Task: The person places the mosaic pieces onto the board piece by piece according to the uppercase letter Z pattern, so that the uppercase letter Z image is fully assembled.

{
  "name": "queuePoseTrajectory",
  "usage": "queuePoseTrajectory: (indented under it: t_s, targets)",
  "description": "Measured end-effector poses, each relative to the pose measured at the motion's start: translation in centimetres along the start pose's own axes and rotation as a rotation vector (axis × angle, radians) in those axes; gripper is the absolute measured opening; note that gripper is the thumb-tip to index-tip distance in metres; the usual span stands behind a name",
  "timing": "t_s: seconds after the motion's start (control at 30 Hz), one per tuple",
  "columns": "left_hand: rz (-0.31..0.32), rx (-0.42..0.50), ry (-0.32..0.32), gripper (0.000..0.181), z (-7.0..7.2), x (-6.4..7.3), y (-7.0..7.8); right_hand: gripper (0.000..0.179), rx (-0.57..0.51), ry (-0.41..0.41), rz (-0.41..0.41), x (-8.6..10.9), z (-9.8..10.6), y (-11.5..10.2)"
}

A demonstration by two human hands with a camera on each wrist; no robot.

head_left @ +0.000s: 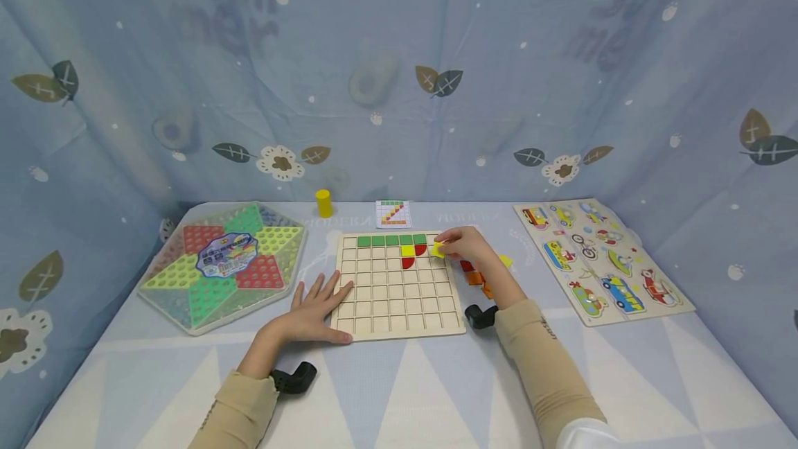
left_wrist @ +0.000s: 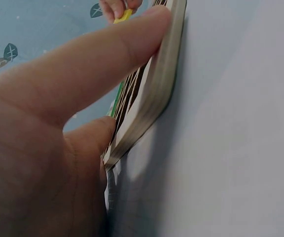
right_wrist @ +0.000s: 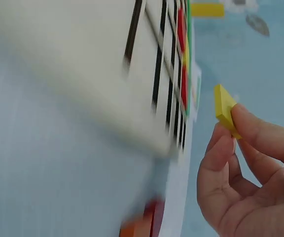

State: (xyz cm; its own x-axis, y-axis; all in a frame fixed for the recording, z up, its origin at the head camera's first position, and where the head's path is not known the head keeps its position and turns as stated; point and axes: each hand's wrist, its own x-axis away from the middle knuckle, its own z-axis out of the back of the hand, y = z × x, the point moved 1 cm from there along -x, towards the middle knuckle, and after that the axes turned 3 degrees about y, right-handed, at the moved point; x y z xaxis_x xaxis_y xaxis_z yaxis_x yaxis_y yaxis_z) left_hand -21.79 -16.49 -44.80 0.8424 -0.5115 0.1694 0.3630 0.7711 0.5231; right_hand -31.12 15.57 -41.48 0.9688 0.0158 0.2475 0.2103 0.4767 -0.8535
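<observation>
A wooden grid board lies in the middle of the table. Green square tiles line its top row, with a yellow square tile and two red quarter-circle tiles below them. My left hand rests with spread fingers on the board's left edge; its thumb touches the rim in the left wrist view. Between thumb and fingers, my right hand pinches another yellow tile, held above the board's upper right corner.
Loose red and orange tiles and a yellow piece lie right of the board. Behind it are a pattern card and a yellow cylinder. A hexagonal game box sits left, a vehicle puzzle board right.
</observation>
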Motion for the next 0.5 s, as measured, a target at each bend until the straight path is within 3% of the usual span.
queuePoseTrajectory:
  t_s: [0.23,0.4,0.5]
  targets:
    - [0.005,0.011,-0.001,0.1,0.0,0.0,-0.1,0.022,0.001,-0.143,0.097,-0.2,-4.0,-2.4]
    - [0.003,0.012,-0.004,0.099,0.0,-0.1,-0.1,0.013,0.07,-0.166,0.13,-0.7,-6.2,-3.1]
    - [0.001,0.008,-0.006,0.099,0.0,-0.1,-0.1,0.008,0.178,-0.136,0.161,-1.0,-6.9,-3.0]
